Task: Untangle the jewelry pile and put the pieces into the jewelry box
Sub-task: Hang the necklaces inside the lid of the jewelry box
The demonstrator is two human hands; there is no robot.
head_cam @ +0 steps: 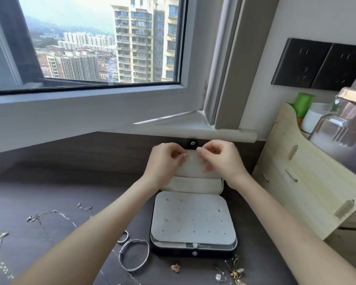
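Two hands meet over the open jewelry box [174, 251].
The left hand [166, 160] and right hand [221, 159] hover just apart above the cream lining of the opened lid [193, 185]. Their fingers are curled, each thumb and forefinger drawn into a pinch, though anything between them is too small for me to tell. The black box sits on the dark table [49, 182], its grey perforated earring panel [193, 221] facing up. A silver bangle [145, 259] and ring [123, 236] lie just left of it, thin chains [49, 213] farther left, and earrings [235, 272] near its front.
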